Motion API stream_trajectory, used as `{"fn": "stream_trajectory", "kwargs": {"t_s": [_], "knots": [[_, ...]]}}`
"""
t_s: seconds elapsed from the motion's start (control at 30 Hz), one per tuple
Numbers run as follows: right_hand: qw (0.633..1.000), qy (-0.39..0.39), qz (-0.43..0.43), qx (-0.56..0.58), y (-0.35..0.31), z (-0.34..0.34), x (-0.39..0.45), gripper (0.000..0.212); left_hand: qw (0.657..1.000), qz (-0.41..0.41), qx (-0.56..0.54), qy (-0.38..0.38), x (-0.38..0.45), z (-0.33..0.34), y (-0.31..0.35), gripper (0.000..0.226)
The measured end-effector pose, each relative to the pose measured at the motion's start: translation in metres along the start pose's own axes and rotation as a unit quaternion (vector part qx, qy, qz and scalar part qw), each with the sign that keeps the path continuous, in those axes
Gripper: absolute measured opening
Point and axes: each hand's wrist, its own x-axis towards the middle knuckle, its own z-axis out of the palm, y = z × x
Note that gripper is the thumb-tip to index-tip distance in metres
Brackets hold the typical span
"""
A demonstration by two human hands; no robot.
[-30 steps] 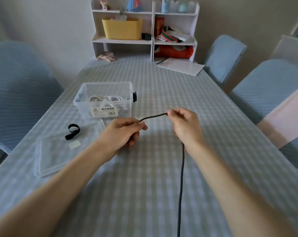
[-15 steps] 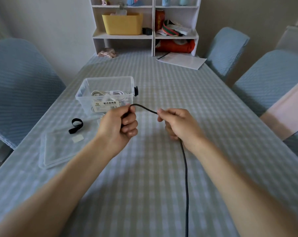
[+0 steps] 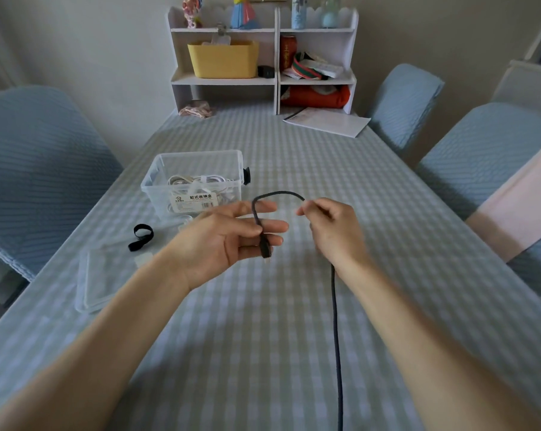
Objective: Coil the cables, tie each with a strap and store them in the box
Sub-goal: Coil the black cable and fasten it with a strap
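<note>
Above table (image 3: 263,353) centre: black cable (image 3: 278,193) arches between hands. Left hand (image 3: 231,236) fingers spread, plug end hanging across them; right hand (image 3: 332,223) pinches cable. Slack trails from right wrist toward viewer. Box (image 3: 194,181) beyond left hand; strap (image 3: 141,236) to its left.

— What can't you make out from up here?

— My right hand (image 3: 331,228) hides part of the thin dark braided cable (image 3: 336,321); its tail runs off the bottom edge.

— And the clear plastic storage box (image 3: 157,185)?

— The white cords (image 3: 197,181) inside blur together uncountably.
</note>
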Motion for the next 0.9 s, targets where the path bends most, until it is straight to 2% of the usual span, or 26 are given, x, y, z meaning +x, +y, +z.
{"fn": "stream_trajectory", "kwargs": {"t_s": [0.07, 0.13, 0.23, 0.3, 0.37, 0.43, 0.5, 0.57, 0.63, 0.77, 0.9], "knots": [[0.995, -0.016, -0.077, -0.065, -0.001, -0.003, -0.001, 0.026, 0.999, -0.019, -0.030, 0.026, 0.001, 0.003, 0.002, 0.024], [0.984, -0.052, -0.126, -0.115, -0.001, -0.005, -0.002, 0.024, 0.994, -0.045, -0.047, 0.091, 0.004, 0.002, 0.002, 0.027], [0.973, -0.081, -0.150, -0.156, 0.002, -0.004, -0.001, 0.027, 0.986, -0.074, -0.059, 0.138, 0.007, -0.006, 0.001, 0.029], [0.973, -0.089, -0.140, -0.158, 0.004, -0.003, -0.001, 0.026, 0.979, -0.079, -0.125, 0.142, 0.008, -0.007, 0.001, 0.030], [0.975, -0.108, -0.129, -0.144, 0.005, 0.000, -0.003, 0.023, 0.954, -0.038, -0.254, 0.153, 0.010, -0.004, 0.001, 0.033], [0.974, -0.143, -0.122, -0.130, 0.004, 0.006, -0.008, 0.020, 0.914, 0.029, -0.367, 0.169, 0.014, 0.001, 0.000, 0.036], [0.971, -0.187, -0.108, -0.108, 0.002, 0.010, -0.012, 0.015, 0.890, 0.074, -0.407, 0.190, 0.016, 0.002, 0.000, 0.037], [0.970, -0.214, -0.089, -0.073, -0.001, 0.011, -0.014, 0.013, 0.891, 0.087, -0.389, 0.217, 0.017, 0.000, -0.001, 0.035], [0.972, -0.216, -0.075, -0.048, -0.004, 0.010, -0.014, 0.018, 0.910, 0.074, -0.333, 0.236, 0.015, -0.001, -0.003, 0.035], [0.976, -0.206, -0.071, -0.009, -0.008, 0.007, -0.014, 0.019, 0.940, 0.063, -0.252, 0.221, 0.012, 0.004, -0.006, 0.037], [0.973, -0.219, -0.056, 0.040, -0.008, 0.005, -0.014, 0.010, 0.955, 0.060, -0.205, 0.203, 0.010, 0.011, -0.007, 0.036]]}}
